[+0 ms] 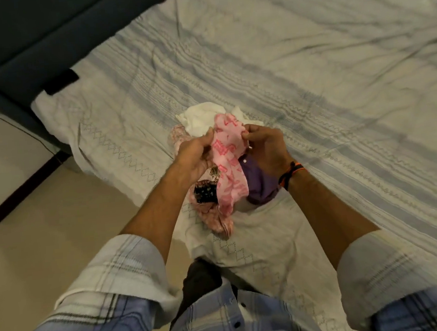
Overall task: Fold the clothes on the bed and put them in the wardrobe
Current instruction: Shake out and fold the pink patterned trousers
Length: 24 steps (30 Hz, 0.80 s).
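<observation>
A small pile of clothes lies near the bed's front corner. I hold up a pink garment with a red pattern (229, 164) above the pile. My left hand (195, 154) pinches its upper left edge and my right hand (266, 150) pinches its upper right edge. Under it lie a purple garment (261, 188), a white garment (202, 119), a dark printed piece (205, 192) and a pink floral cloth (217, 218). The garment's lower end hangs onto the pile.
The bed (310, 76) wears a pale striped sheet with wrinkles. A dark headboard (26, 37) runs along the upper left. Light tiled floor (44, 222) lies to the left of the bed. No wardrobe is in view.
</observation>
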{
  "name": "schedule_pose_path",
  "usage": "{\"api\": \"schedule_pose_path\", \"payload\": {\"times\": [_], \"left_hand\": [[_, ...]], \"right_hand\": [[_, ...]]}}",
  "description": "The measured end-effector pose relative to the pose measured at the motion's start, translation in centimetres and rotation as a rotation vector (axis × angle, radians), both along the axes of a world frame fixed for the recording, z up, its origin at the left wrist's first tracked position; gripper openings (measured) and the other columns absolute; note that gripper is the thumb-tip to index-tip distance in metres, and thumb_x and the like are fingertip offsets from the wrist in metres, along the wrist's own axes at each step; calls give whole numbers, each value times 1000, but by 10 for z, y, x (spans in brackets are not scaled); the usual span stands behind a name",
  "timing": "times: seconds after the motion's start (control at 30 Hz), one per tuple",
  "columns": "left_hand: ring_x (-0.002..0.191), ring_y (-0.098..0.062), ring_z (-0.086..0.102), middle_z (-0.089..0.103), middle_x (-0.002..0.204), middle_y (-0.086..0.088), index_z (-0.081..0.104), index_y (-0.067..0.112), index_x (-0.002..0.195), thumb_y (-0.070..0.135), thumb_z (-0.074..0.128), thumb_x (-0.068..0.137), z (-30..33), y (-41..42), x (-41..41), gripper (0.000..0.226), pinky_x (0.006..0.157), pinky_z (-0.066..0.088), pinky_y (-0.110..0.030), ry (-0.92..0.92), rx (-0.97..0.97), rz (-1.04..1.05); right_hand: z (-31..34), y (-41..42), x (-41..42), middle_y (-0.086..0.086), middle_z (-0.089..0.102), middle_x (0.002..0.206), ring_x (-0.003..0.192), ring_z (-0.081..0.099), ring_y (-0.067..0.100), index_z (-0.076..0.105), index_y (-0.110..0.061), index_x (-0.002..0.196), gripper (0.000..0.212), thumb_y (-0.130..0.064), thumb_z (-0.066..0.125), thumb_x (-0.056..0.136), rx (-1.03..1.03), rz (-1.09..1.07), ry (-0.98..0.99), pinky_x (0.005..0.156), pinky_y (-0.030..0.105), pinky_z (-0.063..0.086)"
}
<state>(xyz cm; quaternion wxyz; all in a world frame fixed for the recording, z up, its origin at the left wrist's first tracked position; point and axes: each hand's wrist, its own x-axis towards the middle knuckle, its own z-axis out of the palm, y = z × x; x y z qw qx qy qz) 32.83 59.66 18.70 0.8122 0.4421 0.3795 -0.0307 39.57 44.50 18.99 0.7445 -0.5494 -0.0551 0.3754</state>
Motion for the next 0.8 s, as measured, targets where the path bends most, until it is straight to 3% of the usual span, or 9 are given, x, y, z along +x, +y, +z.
{"api": "schedule_pose_path", "payload": {"times": [0.1, 0.2, 0.27, 0.4, 0.6, 0.7, 0.8], "left_hand": [[43, -6, 50, 62, 71, -1, 67, 10, 88, 7, 62, 94, 24, -7, -4, 8, 65, 55, -33, -21, 55, -32], [55, -10, 63, 69, 75, -2, 67, 10, 96, 1, 57, 94, 48, -11, -7, 15, 59, 59, -33, -103, 71, -96], [58, -12, 65, 70, 76, -4, 66, 10, 99, -3, 55, 93, 59, -11, -9, 18, 55, 58, -30, -147, 90, -112], [69, -20, 71, 72, 88, -10, 63, 8, 108, -8, 57, 91, 87, -15, -18, 24, 67, 61, -43, -231, 81, -92], [63, -18, 71, 71, 85, -11, 63, 10, 103, -8, 51, 94, 139, -25, -31, 24, 58, 61, -39, -385, 14, -69], [70, -20, 70, 72, 87, -11, 63, 6, 115, -10, 48, 93, 162, -28, -39, 31, 67, 61, -40, -467, 16, -101], [75, -24, 69, 70, 95, -15, 60, 2, 122, -12, 51, 91, 180, -35, -49, 34, 71, 60, -42, -527, 43, -132]], "right_hand": [[17, -11, -6, 6, 51, 69, 66, 47, 20, 48, -7, 71, 12, -13, 54, 62, -9, -36, -49, 62, 32, 34], [36, -21, -10, 8, 50, 78, 71, 47, 23, 51, -7, 78, 20, -17, 56, 62, 1, -94, -101, 62, 32, 35], [47, -25, -14, 6, 52, 74, 70, 50, 20, 51, -8, 75, 13, -16, 53, 65, 12, -120, -130, 60, 30, 37], [67, -26, -28, 9, 58, 81, 80, 55, 23, 57, -4, 79, 16, -15, 53, 68, 43, -220, -175, 67, 32, 45], [117, -20, -51, 8, 63, 89, 90, 57, 24, 63, -8, 92, 13, -14, 52, 94, 165, -391, -150, 82, 39, 48], [142, -22, -61, 2, 70, 92, 87, 63, 18, 70, -13, 106, 26, -32, 52, 99, 111, -382, -206, 80, 35, 53], [161, -29, -69, 5, 72, 113, 100, 66, 21, 69, -17, 121, 44, -49, 50, 98, 6, -330, -262, 87, 39, 53]]}}
